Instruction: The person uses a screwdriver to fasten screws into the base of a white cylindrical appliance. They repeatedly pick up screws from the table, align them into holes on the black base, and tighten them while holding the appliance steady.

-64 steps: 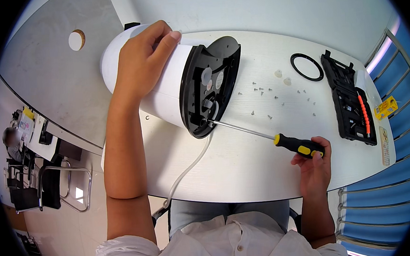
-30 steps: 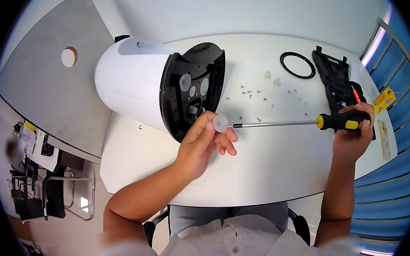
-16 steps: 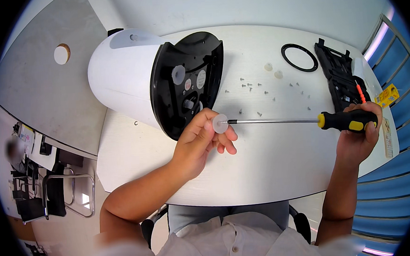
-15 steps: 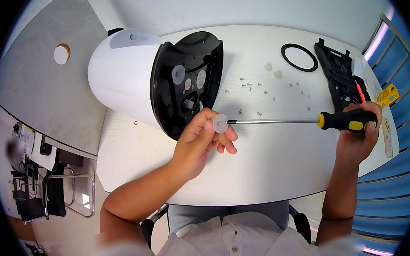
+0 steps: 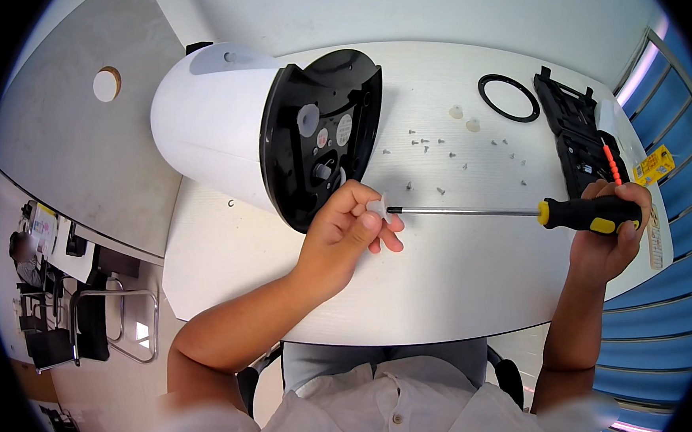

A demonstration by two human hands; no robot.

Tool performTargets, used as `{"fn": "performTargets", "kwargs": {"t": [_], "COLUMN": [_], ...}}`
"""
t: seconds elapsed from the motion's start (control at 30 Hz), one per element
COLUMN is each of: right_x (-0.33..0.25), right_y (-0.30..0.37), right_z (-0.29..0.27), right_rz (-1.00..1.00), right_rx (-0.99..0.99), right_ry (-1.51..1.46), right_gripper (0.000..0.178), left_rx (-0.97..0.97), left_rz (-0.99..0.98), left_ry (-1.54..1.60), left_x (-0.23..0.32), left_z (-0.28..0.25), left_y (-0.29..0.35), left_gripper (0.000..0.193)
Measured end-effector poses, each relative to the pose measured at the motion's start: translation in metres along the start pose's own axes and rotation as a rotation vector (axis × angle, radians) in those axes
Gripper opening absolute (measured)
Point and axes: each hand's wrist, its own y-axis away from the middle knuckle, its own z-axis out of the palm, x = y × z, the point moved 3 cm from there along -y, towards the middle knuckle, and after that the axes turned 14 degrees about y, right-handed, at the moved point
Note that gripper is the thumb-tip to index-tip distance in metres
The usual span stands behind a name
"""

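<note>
My left hand (image 5: 338, 236) pinches a small translucent suction cup (image 5: 379, 206) between thumb and fingers. The tip of a long screwdriver (image 5: 472, 211) meets the cup's right side; whether a screw sits on the tip is too small to tell. My right hand (image 5: 607, 236) is closed round the screwdriver's black and yellow handle. Just beyond my left hand lies a white rounded appliance (image 5: 210, 129) on its side, its black base (image 5: 326, 79) facing right. One translucent cup (image 5: 308, 120) is fitted on that base, and part of its lower area is hidden.
Several small screws (image 5: 426, 142) lie scattered across the white table (image 5: 445, 289). Two suction cups (image 5: 473, 124) and a black ring (image 5: 508, 98) rest farther back. A black tool case (image 5: 566, 123), a yellow box (image 5: 653, 165) and a remote control (image 5: 655, 237) line the right edge.
My left hand has turned the suction cup, so it now shows more edge-on. The screwdriver's handle has dipped slightly, and its tip stays at the cup.
</note>
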Motion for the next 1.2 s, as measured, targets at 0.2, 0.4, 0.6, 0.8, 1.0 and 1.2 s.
{"fn": "performTargets", "kwargs": {"t": [0.2, 0.4, 0.6, 0.8, 1.0, 1.2], "right_x": [0.003, 0.0, -0.002, 0.009, 0.011, 0.011], "right_y": [-0.002, -0.002, -0.003, -0.002, -0.002, -0.002], "right_z": [0.003, 0.003, 0.006, 0.005, 0.018, 0.02], "right_rz": [-0.018, -0.121, -0.094, 0.185, 0.426, 0.413], "right_rx": [0.005, -0.058, -0.074, 0.006, -0.096, -0.123], "right_ry": [0.004, -0.005, -0.016, -0.064, -0.129, -0.143], "right_gripper": [0.038, 0.038, 0.04, 0.038, 0.028, 0.028], "left_rx": [-0.031, -0.087, -0.082, -0.05, 0.009, 0.021], "left_rz": [0.079, 0.142, 0.176, 0.299, 0.502, 0.581], "left_ry": [-0.072, -0.107, -0.178, -0.531, -0.758, -0.852], "left_x": [0.001, 0.002, 0.005, 0.016, 0.028, 0.03], "left_z": [0.002, 0.005, 0.004, 0.007, 0.017, 0.017], "left_y": [0.0, 0.001, 0.004, 0.009, 0.011, 0.013], "left_gripper": [0.033, 0.032, 0.031, 0.026, 0.018, 0.016]}}
